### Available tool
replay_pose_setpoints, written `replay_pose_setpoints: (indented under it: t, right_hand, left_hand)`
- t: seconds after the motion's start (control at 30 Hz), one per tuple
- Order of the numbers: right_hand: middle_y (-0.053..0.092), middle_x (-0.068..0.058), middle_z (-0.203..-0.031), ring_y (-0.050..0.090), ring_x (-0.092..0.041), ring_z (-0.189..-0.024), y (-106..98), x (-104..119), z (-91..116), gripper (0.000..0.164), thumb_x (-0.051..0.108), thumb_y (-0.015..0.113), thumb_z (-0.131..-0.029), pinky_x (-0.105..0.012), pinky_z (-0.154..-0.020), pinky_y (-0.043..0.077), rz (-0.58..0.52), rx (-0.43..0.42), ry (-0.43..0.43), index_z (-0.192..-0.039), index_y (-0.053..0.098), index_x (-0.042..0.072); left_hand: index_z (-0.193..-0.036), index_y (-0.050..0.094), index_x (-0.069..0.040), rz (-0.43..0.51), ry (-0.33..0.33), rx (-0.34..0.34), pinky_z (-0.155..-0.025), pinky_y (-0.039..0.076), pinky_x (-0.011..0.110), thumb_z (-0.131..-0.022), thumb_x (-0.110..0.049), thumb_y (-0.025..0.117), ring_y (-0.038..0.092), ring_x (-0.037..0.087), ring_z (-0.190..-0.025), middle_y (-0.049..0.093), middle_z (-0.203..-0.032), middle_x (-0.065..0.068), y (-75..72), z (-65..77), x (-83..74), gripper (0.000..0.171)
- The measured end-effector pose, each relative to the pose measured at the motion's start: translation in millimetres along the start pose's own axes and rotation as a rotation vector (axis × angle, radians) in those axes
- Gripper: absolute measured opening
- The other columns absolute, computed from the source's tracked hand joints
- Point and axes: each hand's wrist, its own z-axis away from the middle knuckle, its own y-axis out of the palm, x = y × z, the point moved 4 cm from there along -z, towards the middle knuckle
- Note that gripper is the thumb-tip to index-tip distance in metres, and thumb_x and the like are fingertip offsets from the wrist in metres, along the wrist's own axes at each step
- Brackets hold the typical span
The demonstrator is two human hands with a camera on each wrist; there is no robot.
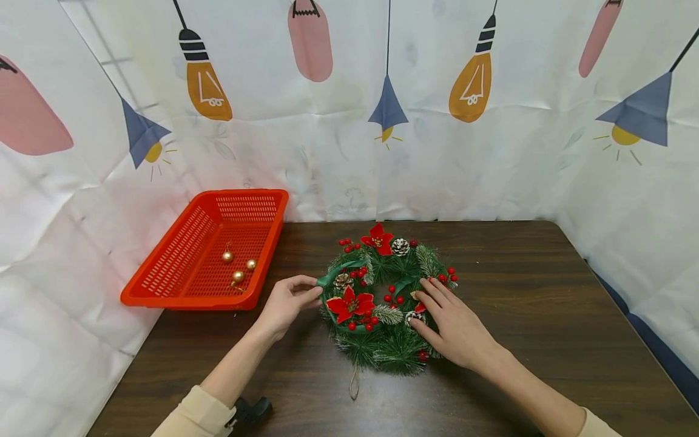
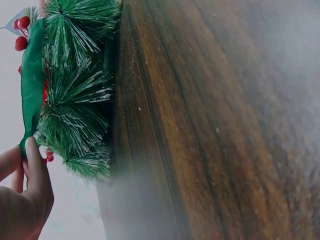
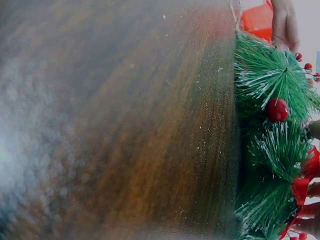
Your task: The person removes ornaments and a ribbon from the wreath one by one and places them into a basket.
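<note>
A green wreath (image 1: 401, 352) lies on the brown table, dressed with red poinsettia flowers (image 1: 349, 303), red berries and pine cones (image 1: 400, 247). At its left side my left hand (image 1: 286, 306) pinches a green ribbon (image 1: 341, 267) between thumb and fingers. In the left wrist view the ribbon (image 2: 32, 80) stretches up from the fingertips along the pine needles. My right hand (image 1: 455, 328) rests on the wreath's right side, fingers spread over a pine cone and a red flower. The right wrist view catches only those fingertips (image 3: 312, 190) at its edge.
A red plastic basket (image 1: 141, 292) with 3 gold ball ornaments (image 1: 227, 257) stands at the left of the table (image 1: 519, 273). A twine loop (image 1: 354, 385) sticks out from the wreath's front. Behind hangs a white curtain (image 1: 349, 164) printed with lamps.
</note>
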Motion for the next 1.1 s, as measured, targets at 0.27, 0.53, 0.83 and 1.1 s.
replay_pose_setpoints:
  t: [0.27,0.53,0.83,1.1]
  right_hand:
    - [0.039,-0.020,-0.159,0.028,-0.039,-0.150,-1,1,0,0.064,0.050,0.057,-0.104,-0.055,-0.118,0.030,-0.001,0.003,0.001,-0.145,0.056,0.001]
    - [0.038,-0.020,-0.159,0.028,-0.039,-0.150,-1,1,0,0.064,0.050,0.057,-0.104,-0.054,-0.119,0.029,0.002,0.004,0.002,-0.145,0.056,0.001]
    - [0.039,-0.019,-0.159,0.028,-0.039,-0.150,-1,0,0,0.063,0.050,0.058,-0.104,-0.054,-0.118,0.030,0.001,-0.001,-0.002,-0.144,0.057,0.001]
    - [0.039,-0.019,-0.159,0.028,-0.038,-0.150,0,0,0,0.063,0.051,0.057,-0.104,-0.054,-0.119,0.029,-0.004,0.006,0.000,-0.145,0.057,0.002]
  left_hand:
    - [-0.118,0.061,0.015,0.115,-0.026,-0.003,-0.088,0.059,0.037,-0.097,0.008,0.065,0.070,0.018,-0.087,0.066,-0.101,0.014,-3.5,1.5,1.0,0.022]
    - [-0.115,0.064,0.013,0.140,-0.014,-0.033,-0.088,0.059,0.037,-0.097,0.007,0.066,0.071,0.016,-0.085,0.068,-0.100,0.010,-11.7,5.6,-4.3,0.019]
    - [-0.117,0.063,0.014,0.130,0.017,-0.055,-0.087,0.059,0.035,-0.098,0.005,0.066,0.072,0.015,-0.086,0.067,-0.101,0.010,-21.2,12.9,-16.8,0.021]
    - [-0.118,0.061,0.013,0.133,0.022,-0.086,-0.088,0.058,0.034,-0.099,0.001,0.066,0.073,0.015,-0.087,0.066,-0.101,0.009,-30.2,17.1,-26.0,0.023]
